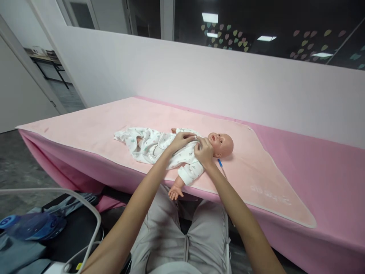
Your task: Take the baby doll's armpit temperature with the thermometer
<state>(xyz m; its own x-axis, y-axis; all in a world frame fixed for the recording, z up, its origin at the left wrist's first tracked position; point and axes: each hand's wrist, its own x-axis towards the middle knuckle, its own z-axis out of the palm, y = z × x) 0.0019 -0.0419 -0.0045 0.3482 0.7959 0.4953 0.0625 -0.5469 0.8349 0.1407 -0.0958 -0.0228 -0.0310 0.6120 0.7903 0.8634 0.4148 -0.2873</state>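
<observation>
The baby doll lies on its back right under the fingers, its bald head just past the right hand and its legs stretching off beyond the left hand. Its white printed romper runs beneath both hands; from here I see the fingers of each curled in, pinching the cloth at the upper chest, fingertips nearly meeting, though the exact bit between them is too small to make out. Nearer the person than the fingers, one doll arm reaches over the table edge. Just right of the right hand's fingers rests a thin cord with a blue end. Around all this, under doll and fingers, spreads a pale pink mat over a deeper pink cloth. Well away from the left fingers, toward the person's left side, a plastic water bottle lies tipped over.
</observation>
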